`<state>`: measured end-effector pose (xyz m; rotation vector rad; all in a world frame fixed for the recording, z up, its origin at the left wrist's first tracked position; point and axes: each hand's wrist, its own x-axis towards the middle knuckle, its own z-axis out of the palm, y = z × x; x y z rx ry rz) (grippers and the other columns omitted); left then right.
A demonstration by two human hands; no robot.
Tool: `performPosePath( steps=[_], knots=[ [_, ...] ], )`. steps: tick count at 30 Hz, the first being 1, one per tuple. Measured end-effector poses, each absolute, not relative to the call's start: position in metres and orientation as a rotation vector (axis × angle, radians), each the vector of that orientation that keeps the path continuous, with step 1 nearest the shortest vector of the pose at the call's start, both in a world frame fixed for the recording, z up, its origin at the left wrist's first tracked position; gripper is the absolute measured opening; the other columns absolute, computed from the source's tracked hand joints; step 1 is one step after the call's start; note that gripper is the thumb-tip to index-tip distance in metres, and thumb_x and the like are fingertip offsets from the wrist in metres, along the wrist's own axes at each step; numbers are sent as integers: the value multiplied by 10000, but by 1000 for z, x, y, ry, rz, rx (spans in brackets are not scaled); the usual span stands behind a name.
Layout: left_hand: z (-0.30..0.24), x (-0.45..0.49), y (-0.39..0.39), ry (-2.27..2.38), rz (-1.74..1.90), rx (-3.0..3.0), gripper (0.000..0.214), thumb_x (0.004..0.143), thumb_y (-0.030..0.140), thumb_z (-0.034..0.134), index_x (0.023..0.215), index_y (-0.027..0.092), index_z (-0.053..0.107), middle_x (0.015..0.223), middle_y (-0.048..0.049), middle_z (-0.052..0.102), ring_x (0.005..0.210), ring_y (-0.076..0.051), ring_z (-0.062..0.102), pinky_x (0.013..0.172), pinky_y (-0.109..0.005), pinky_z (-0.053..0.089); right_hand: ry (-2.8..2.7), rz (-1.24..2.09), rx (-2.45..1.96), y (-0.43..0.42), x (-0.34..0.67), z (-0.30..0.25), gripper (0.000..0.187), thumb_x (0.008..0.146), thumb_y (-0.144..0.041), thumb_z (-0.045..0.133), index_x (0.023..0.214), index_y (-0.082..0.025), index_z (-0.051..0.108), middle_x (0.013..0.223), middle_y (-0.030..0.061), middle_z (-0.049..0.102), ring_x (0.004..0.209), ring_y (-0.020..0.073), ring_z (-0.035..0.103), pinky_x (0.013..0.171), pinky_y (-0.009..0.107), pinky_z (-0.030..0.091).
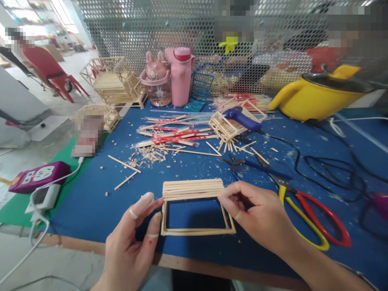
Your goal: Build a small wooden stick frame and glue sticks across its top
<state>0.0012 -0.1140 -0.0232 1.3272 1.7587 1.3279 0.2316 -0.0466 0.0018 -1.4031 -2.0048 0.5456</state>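
A small rectangular frame of wooden sticks (198, 231) sits before me, a row of sticks (192, 186) laid side by side across its far end. My left hand (133, 234) is at its left side, thumb and fingers apart; one fingertip touches the upper left corner and the thumb tip is near the left bar. White coverings are on its index finger and thumb. My right hand (257, 214) pinches thumb and index finger at the row's right end; the fingertips hide exactly what they grip there.
Pliers with red and yellow handles (323, 220) and dark cutters (239, 161) lie right. A blue glue gun (241, 118) rests on a stick structure (226, 125). Behind are packaged sticks (178, 135), pink bottles (182, 79), a yellow pot (321, 99) and a perforated metal screen (121, 28).
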Motion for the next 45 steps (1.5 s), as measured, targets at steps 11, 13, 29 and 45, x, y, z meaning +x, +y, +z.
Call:
performPosePath(
  steps=[11, 13, 29, 45],
  knots=[
    [-28, -5, -119, 1747, 1227, 1442, 449, 842, 341, 586, 1271, 303, 454, 1089, -8, 719, 1038, -234, 659, 971, -371, 492, -1909, 790, -1345, -52, 239, 5, 151, 769, -140, 564, 858, -221, 473, 628, -51, 483, 505, 79, 465, 471, 191, 417],
    [-29, -5, -119, 1758, 1207, 1452, 444, 848, 351, 575, 1271, 307, 447, 1090, -7, 719, 1044, -237, 656, 978, -373, 488, -1910, 756, -1356, -52, 239, 6, 139, 763, -143, 571, 826, -219, 472, 613, -53, 469, 503, 80, 456, 470, 193, 411],
    [-22, 2, -105, 1577, 1380, 1123, 482, 830, 333, 625, 1264, 245, 435, 1035, -53, 709, 926, -177, 682, 829, -292, 548, -2050, 592, -1299, -49, 240, 5, 102, 842, -176, 544, 793, -208, 627, 619, -32, 594, 542, 95, 543, 536, 195, 438],
    [-14, -3, -79, 1415, 1196, 985, 661, 772, 314, 676, 1340, 245, 344, 788, 16, 669, 690, -102, 636, 642, -190, 510, -2153, 652, -1477, -37, 259, 4, 71, 816, -243, 570, 769, -233, 622, 575, -48, 604, 494, 100, 554, 474, 190, 442]
  ],
)
